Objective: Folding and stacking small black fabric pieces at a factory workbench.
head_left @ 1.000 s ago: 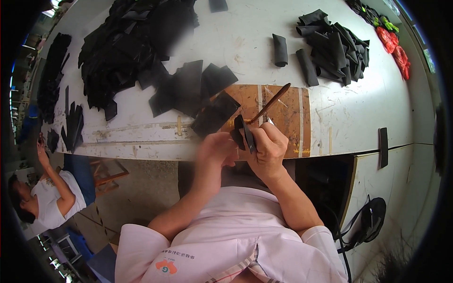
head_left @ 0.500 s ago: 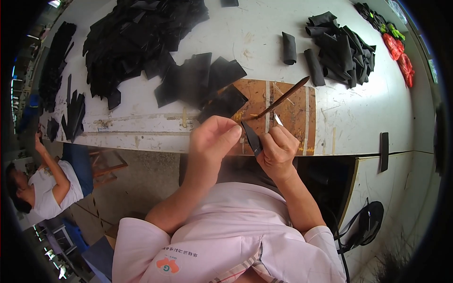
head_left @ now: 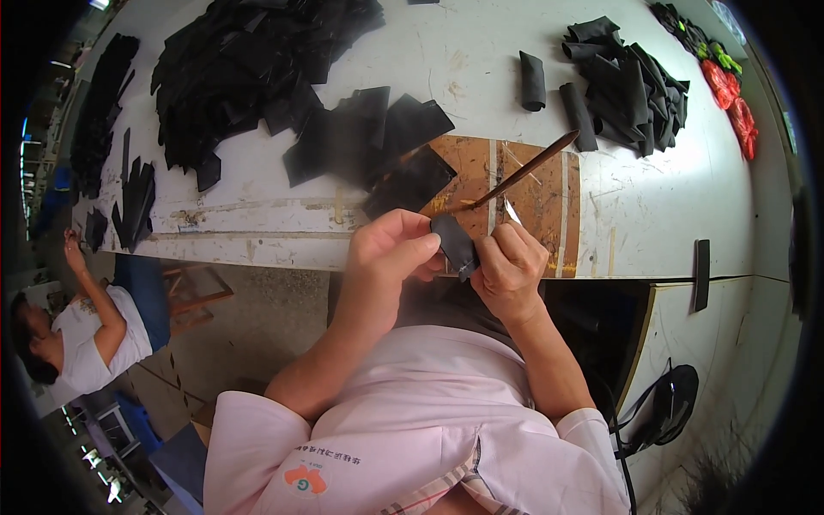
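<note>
A small black piece of sheet material (head_left: 454,244), perhaps fabric or rubber, is held between my two hands above the table's front edge. My left hand (head_left: 392,247) pinches its left end between thumb and fingers. The other end is gripped by my right hand (head_left: 512,266), whose fingers are curled closed. From the top of that fist juts a pointed silvery metal tip (head_left: 512,211); the rest of the tool is hidden. Just beyond my hands, a dark brown stick (head_left: 528,169), perhaps a brush, slants over a stained brown board (head_left: 551,197).
Flat black pieces (head_left: 412,182) overlap the board's left edge, with a big black pile (head_left: 249,77) behind. Rolled black pieces (head_left: 635,90) are heaped at the far right, near red plastic bags (head_left: 730,99). A person (head_left: 103,335) works at the left. A black bag (head_left: 674,408) hangs at right.
My left fingers have closed on the free end of the black piece, which now shows its broad face. The view has shifted slightly.
</note>
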`<state>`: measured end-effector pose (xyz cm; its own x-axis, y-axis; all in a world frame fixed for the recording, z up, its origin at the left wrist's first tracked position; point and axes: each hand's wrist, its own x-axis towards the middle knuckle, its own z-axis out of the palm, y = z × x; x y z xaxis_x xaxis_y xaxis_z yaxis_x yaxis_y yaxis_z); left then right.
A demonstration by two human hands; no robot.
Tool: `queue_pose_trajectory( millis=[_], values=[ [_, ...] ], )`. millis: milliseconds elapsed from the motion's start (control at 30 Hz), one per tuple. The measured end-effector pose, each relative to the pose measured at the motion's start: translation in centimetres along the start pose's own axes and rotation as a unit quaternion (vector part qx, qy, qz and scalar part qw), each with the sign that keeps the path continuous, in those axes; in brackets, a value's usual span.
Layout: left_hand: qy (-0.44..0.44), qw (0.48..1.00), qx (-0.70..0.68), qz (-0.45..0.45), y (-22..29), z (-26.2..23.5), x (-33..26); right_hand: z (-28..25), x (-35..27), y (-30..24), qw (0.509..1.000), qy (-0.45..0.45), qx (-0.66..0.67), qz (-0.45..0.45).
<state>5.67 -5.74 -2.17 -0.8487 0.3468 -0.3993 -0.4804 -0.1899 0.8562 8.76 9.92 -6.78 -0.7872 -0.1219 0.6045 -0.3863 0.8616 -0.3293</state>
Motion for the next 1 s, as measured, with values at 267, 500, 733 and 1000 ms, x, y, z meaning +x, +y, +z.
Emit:
queue_pose_trajectory(
  millis=[267, 500, 733, 1000],
  values=[
    [-0.009, 0.999, -0.037, -0.021, -0.56, -0.28, 0.21, 0.15, -0.21, -0.11, 1.000, -0.017, 0.002, 0.010],
    [0.000, 0.997, -0.065, -0.031, -0.35, -0.41, 0.26, 0.35, -0.22, -0.09, 1.000, -0.022, -0.007, 0.006],
    [-0.001, 0.999, -0.037, -0.023, -0.84, -0.51, 0.28, 0.46, -0.35, -0.14, 1.000, -0.025, -0.002, 0.008],
    [-0.001, 0.998, -0.048, -0.028, -0.75, -0.46, 0.54, 0.80, -0.67, 0.07, 1.000, -0.027, -0.014, 0.005]
  ],
)
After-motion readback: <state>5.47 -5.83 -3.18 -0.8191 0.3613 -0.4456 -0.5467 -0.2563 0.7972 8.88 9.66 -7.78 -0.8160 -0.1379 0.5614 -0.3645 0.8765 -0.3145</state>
